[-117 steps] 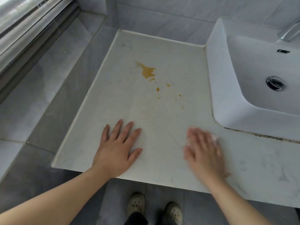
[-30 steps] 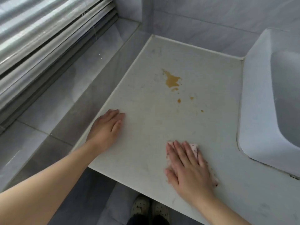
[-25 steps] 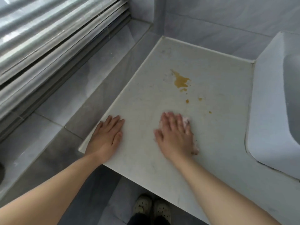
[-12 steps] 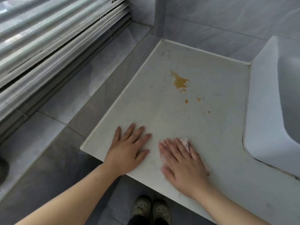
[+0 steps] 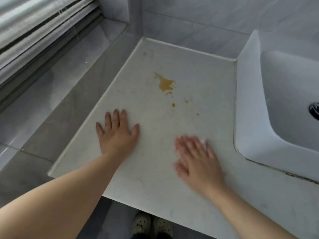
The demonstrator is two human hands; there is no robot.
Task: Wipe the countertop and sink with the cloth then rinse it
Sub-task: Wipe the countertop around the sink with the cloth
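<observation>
The pale stone countertop (image 5: 198,80) carries a yellow-brown stain (image 5: 165,84) with a few small drops trailing toward the sink. My right hand (image 5: 196,157), blurred by motion, presses flat on a small pink cloth (image 5: 204,141); only a corner of the cloth shows past my fingertips. The hand lies near the counter's front, left of the white basin sink (image 5: 248,100). My left hand (image 5: 119,133) rests flat with spread fingers on the counter near its left edge. The sink's dark drain (image 5: 315,110) shows at the frame's right edge.
Grey tiled wall runs behind the counter. At the left lie a lower tiled ledge (image 5: 57,94) and slatted window blinds (image 5: 39,31). The counter's front edge drops to the floor, where my shoes (image 5: 151,225) stand.
My right hand has slid the cloth rightward toward the sink and now blurs with motion. My left hand has shifted a little farther onto the counter. The view has swung right, showing the drain.
</observation>
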